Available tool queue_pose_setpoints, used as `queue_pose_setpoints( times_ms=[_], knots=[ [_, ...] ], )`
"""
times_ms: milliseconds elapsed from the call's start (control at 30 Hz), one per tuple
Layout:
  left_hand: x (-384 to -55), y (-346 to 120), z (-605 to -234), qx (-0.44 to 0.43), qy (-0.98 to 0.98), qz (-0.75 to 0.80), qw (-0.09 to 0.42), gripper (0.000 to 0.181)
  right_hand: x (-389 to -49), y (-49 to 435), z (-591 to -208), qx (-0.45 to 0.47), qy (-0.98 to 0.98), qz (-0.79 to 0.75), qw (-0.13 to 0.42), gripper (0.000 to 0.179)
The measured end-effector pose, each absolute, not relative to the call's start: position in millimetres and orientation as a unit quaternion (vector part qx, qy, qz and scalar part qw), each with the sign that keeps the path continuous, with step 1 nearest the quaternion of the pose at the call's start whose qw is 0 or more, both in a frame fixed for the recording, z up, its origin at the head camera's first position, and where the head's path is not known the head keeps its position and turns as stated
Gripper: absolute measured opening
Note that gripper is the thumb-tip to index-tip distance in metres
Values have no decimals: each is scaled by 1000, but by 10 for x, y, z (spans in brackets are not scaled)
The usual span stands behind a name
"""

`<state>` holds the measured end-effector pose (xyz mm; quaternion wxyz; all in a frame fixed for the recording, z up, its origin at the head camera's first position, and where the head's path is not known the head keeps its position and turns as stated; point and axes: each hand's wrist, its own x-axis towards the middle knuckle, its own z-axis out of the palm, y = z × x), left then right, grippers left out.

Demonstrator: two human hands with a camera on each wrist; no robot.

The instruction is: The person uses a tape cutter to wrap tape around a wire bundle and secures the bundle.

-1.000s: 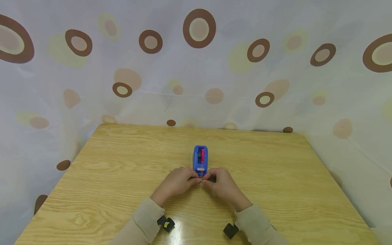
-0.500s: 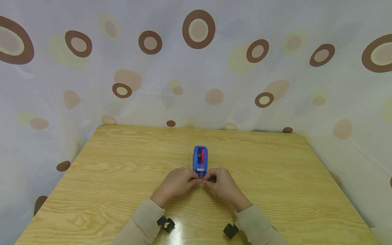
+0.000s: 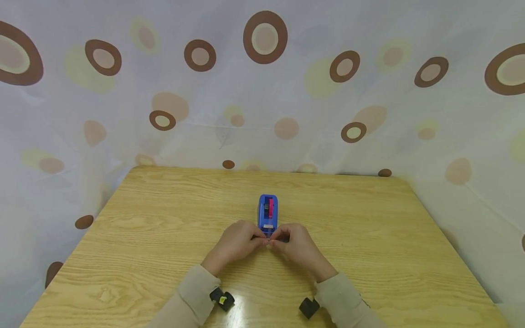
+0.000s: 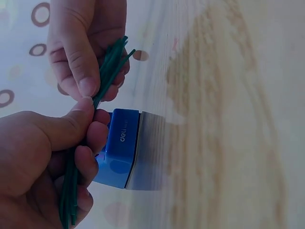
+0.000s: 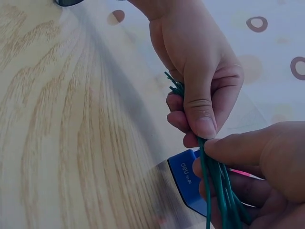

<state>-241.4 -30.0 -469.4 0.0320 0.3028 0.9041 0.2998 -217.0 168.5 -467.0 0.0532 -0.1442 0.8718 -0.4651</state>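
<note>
A bundle of thin green strands (image 4: 110, 69) runs through both hands, which meet fingertip to fingertip. My left hand (image 3: 237, 242) pinches it with thumb and fingers, and my right hand (image 3: 300, 247) grips it just beside. In the right wrist view the bundle (image 5: 218, 186) fans out below the right thumb. Just beyond the fingertips stands a blue tape dispenser (image 3: 263, 222) with a pink-red core (image 3: 271, 208). A clear strip of tape (image 3: 269, 232) seems to reach from its cutter to the fingertips; its end is hidden there.
The wooden table (image 3: 164, 218) stretches around the hands to both sides. Behind it hangs a pale curtain (image 3: 262, 100) printed with brown rings and dots. Dark wrist mounts (image 3: 222, 299) sit at the sleeve cuffs.
Both sets of fingertips have edged slightly closer to the dispenser. The hands keep their pinch and the dispenser stays in place.
</note>
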Motion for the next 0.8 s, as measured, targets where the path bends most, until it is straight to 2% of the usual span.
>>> queue_pose_setpoints(
  times_ms=[467,800],
  knots=[
    [-2417,-291,-4677,326,896,302,5,12,-2199,1732,-4655,-148,853,-488,109,6],
    [-2403,-280,-4674,310,902,299,10,13,-2200,1731,-4712,-152,860,-481,76,5]
  ],
)
